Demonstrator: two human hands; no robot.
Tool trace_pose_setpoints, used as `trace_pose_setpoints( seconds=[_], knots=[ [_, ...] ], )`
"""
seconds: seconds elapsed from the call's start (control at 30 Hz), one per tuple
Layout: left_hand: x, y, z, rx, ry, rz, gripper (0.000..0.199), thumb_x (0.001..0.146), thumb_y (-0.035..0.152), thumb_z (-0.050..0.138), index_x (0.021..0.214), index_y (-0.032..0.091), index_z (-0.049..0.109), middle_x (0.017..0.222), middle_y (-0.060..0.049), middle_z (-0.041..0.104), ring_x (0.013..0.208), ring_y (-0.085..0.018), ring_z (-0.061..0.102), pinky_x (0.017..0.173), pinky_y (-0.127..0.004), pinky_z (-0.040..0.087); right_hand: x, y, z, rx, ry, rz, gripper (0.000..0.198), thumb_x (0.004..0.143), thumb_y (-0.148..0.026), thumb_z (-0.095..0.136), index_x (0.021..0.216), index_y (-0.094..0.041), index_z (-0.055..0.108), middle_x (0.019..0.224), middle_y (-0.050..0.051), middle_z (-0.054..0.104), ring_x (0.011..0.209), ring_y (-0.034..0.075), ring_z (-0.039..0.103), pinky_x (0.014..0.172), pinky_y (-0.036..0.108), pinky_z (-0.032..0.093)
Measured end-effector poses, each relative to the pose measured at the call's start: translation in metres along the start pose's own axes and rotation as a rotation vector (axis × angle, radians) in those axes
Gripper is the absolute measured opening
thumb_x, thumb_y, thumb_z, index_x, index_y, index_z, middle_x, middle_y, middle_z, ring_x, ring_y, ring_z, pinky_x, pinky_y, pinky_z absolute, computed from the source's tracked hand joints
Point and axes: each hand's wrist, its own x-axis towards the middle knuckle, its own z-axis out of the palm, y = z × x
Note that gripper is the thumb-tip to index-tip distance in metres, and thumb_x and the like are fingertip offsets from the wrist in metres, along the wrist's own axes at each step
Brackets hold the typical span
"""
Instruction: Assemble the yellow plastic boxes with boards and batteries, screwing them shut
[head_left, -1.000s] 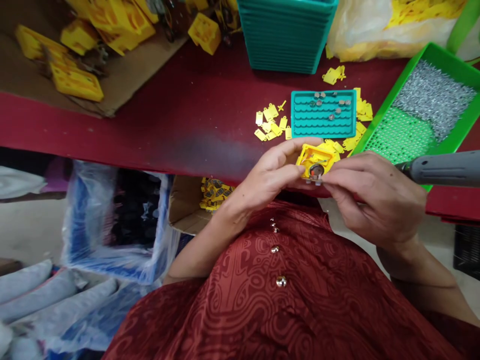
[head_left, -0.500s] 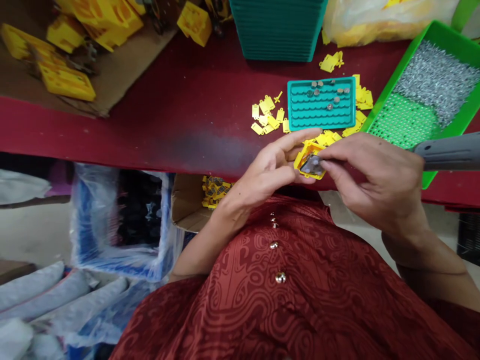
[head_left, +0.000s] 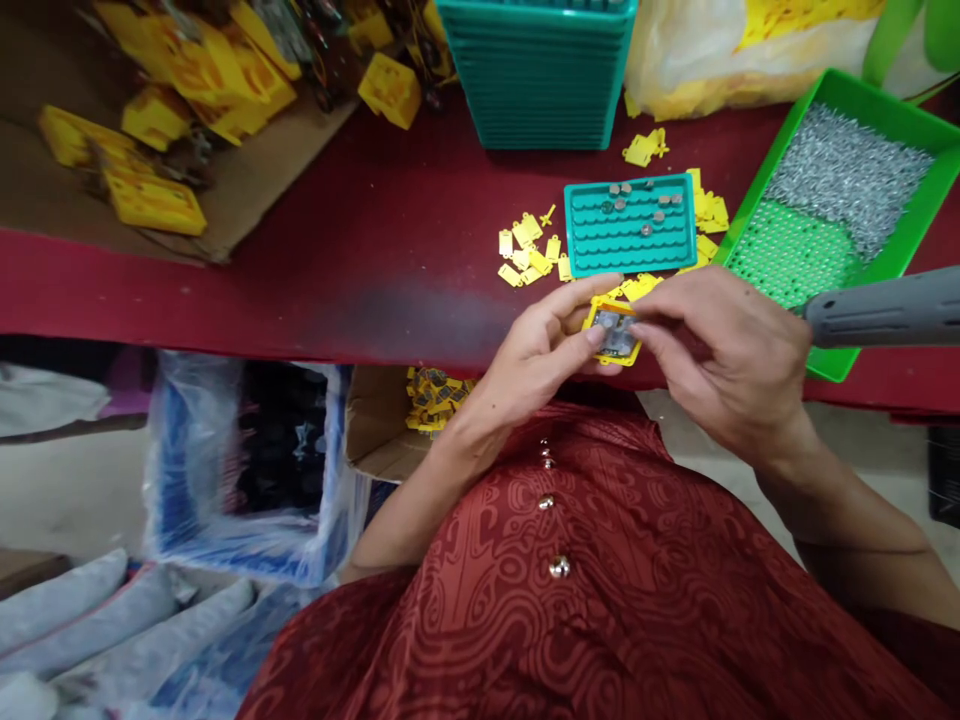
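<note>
My left hand (head_left: 536, 345) holds a small yellow plastic case (head_left: 590, 325), its thumb pressing on the dark circuit board (head_left: 616, 338) that lies inside the case. On the case's right side, the thumb and forefinger of my right hand (head_left: 720, 345) are pinched together at the board's edge. A grey cylindrical tool, like a power screwdriver (head_left: 885, 310), sticks out to the right from behind my right hand and seems held in it; its tip is hidden. Just beyond the hands is a teal ribbed tray (head_left: 630, 235) with several small round metal pieces.
Flat yellow plastic pieces (head_left: 525, 255) lie around the tray. A green basket (head_left: 814, 245) holds many screws at the right. Stacked teal trays (head_left: 540, 85) stand behind. A cardboard box (head_left: 379, 420) with yellow parts sits below the table edge; more yellow housings (head_left: 202, 70) are at upper left.
The circuit board has gone from tilted to lying flatter in the case, and my left thumb has moved onto it. My right hand and the grey tool have shifted slightly left.
</note>
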Motion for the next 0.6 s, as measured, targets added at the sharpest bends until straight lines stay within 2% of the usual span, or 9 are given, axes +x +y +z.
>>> trace_pose_setpoints(
  seconds=[0.3,0.43,0.5,0.6],
  knots=[
    [0.0,-0.001,0.003,-0.089,0.02,0.016,0.056,0.092,0.041,0.087,0.143,0.023,0.071,0.13,-0.006,0.081,0.117,-0.023,0.078,0.084,-0.028,0.071,-0.009,-0.005,0.001,-0.025,0.099,0.084,0.021,0.099,-0.014,0.075,0.115,-0.025,0.08,0.101,0.006,0.074,0.092,0.019,0.075,0.079,0.034,0.065],
    [-0.001,-0.004,0.003,-0.081,0.013,0.028,0.058,0.092,0.042,0.087,0.145,0.025,0.069,0.133,-0.007,0.079,0.123,-0.025,0.077,0.088,-0.031,0.071,-0.01,-0.004,0.005,0.006,0.112,0.122,0.017,0.098,-0.013,0.076,0.11,-0.025,0.079,0.099,0.005,0.075,0.092,0.018,0.075,0.079,0.033,0.065],
    [-0.002,-0.005,0.004,-0.071,0.016,0.036,0.061,0.091,0.044,0.088,0.145,0.024,0.068,0.133,-0.008,0.079,0.121,-0.025,0.077,0.089,-0.03,0.07,-0.009,-0.003,0.008,0.031,0.119,0.138,0.013,0.098,-0.013,0.076,0.105,-0.024,0.078,0.097,0.004,0.075,0.09,0.018,0.075,0.078,0.032,0.065],
    [-0.001,-0.006,0.005,-0.052,0.04,0.042,0.064,0.088,0.046,0.09,0.143,0.021,0.067,0.129,-0.008,0.08,0.107,-0.02,0.078,0.084,-0.028,0.069,-0.008,0.0,0.013,0.053,0.124,0.11,0.01,0.098,-0.013,0.076,0.101,-0.022,0.077,0.094,0.003,0.074,0.087,0.016,0.073,0.075,0.03,0.063]
  ],
)
